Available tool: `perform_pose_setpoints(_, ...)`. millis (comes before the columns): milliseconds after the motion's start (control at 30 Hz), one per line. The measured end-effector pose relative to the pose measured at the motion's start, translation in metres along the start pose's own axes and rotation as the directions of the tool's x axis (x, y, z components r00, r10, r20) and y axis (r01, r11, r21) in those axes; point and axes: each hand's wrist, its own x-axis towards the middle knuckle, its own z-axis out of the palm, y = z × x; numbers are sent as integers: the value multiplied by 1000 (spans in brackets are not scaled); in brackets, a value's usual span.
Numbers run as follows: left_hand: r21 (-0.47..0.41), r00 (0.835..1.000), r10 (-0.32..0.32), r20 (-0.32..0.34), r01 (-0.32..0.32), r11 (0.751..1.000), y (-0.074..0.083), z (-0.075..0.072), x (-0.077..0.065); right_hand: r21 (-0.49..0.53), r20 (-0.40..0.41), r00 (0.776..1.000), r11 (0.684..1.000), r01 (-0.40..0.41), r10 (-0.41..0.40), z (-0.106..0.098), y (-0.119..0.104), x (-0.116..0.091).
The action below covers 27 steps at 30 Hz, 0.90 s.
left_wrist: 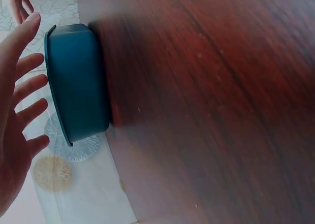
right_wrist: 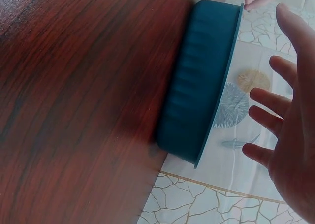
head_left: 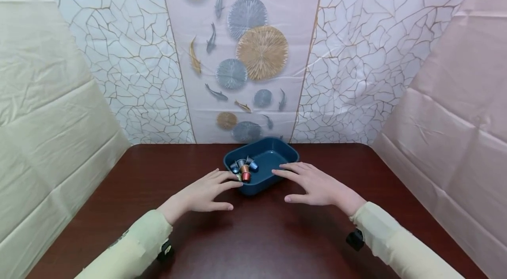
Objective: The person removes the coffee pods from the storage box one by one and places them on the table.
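"While both hands are raised over the surface [head_left: 257, 235], where do the capsules [head_left: 242, 168] lie against the fingers?"

"Bunched at the left end of the blue tray [head_left: 275, 160], just beside the left hand [head_left: 207, 191]. In the head view its fingertips overlap the near left rim and partly hide a pale capsule [head_left: 239, 177]."

"Do they touch it?"

"I can't tell. The left wrist view faces the tray's outer wall, with the fingertips close to the rim, and the wall hides the capsules."

"How are the fingers held?"

"Apart on both hands, loosely spread and slightly bent, each thumb well away from the rest. The right hand [head_left: 317, 185] is on the other side, its fingertips near the tray's right near edge and well apart from the capsules. In the right wrist view a gap shows between most of them and the rim."

"Which capsules can you pick out?"

"A red capsule [head_left: 246, 177] toward the near rim, a copper-coloured capsule [head_left: 244, 168] just behind it, and a blue capsule [head_left: 254, 166] to their right."

"And the tray?"

"It stands upright at a slant near the surface's far edge, before a patterned cloth [head_left: 245, 94]."
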Motion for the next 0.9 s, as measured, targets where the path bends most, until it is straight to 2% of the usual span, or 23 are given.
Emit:
perform_pose_setpoints(267,8,999,-38,20,38,999,4,-3,14,-11,-9,1000,1000,-2,2,-1,1,2)
perform_pose_setpoints(800,98,998,-41,-42,45,994,2,2,31,12,12,1000,1000,-18,18,5,1,6)
perform_pose_setpoints(900,116,997,-57,-53,62,991,3,3,34,10,13,1000,1000,-24,24,5,2,7)
